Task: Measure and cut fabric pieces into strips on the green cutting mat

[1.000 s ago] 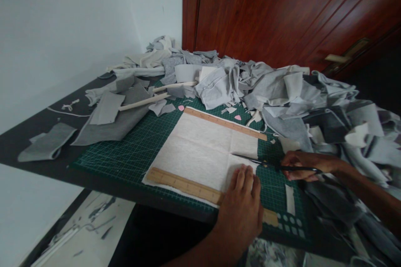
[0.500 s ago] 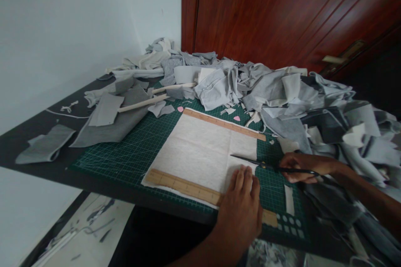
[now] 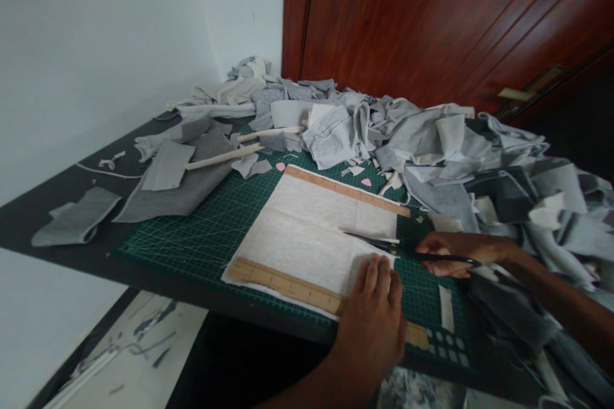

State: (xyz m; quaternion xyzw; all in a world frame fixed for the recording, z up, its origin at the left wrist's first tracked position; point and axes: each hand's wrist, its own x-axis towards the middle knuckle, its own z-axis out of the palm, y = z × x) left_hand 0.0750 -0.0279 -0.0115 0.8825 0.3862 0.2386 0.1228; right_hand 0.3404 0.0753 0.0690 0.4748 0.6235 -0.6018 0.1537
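Observation:
A pale, off-white piece of fabric point(image 3: 292, 230) lies flat on a green cutting mat point(image 3: 187, 239). One wooden ruler point(image 3: 346, 190) rests along its far edge, another ruler point(image 3: 288, 286) along its near edge. My left hand point(image 3: 373, 316) lies flat on the near right part of the fabric and over the near ruler, fingers stretched out. From the right, my right hand point(image 3: 444, 254) grips black scissors point(image 3: 381, 244). Their blades reach into the fabric from its right edge, where a slit shows. Part of the near ruler is hidden under my left hand.
Grey and white fabric scraps point(image 3: 422, 134) are heaped along the back and right of the dark table point(image 3: 144, 278). Folded grey pieces point(image 3: 81, 217) lie at left. Small pink pieces point(image 3: 366, 182) and a narrow pale strip point(image 3: 446, 308) lie on the mat. Behind stands a reddish wooden door point(image 3: 393, 25).
My right hand and the scissors have moved left, deeper into the fabric, and a slit has opened at its right edge. My left hand stays on the fabric. The view has shifted slightly.

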